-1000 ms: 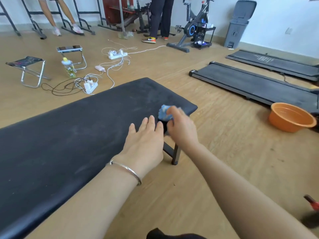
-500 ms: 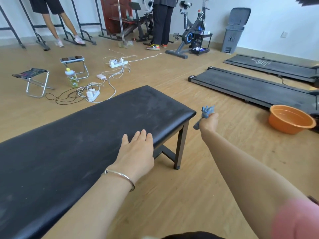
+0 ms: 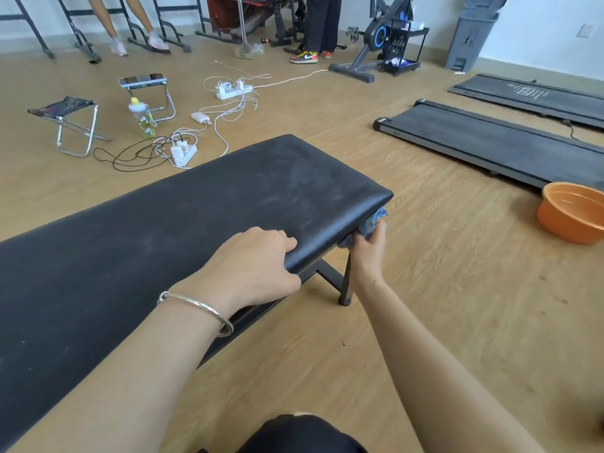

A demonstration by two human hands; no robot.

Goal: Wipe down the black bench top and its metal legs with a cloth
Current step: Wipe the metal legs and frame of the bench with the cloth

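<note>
The black padded bench top [image 3: 196, 217] runs from lower left to the centre, dusty and streaked. My left hand [image 3: 251, 266] rests on its near edge, fingers curled over the rim of the padding. My right hand [image 3: 367, 253] grips a blue cloth [image 3: 374, 222] and holds it against the underside of the bench's end corner, just above the black metal leg [image 3: 346, 282]. Part of the cloth is hidden under the padding.
An orange basin [image 3: 572, 214] stands on the wood floor at the right, with two flat treadmills [image 3: 490, 142] behind it. Power strips and cables [image 3: 183, 152], a bottle [image 3: 142, 117] and two folding stools [image 3: 65, 125] lie beyond the bench. People's legs [image 3: 317, 27] and an exercise bike [image 3: 379, 37] stand at the back.
My right hand brought the cloth from out in the air beside the bench back in under its end corner. My left hand went from lying flat to curling over the near edge.
</note>
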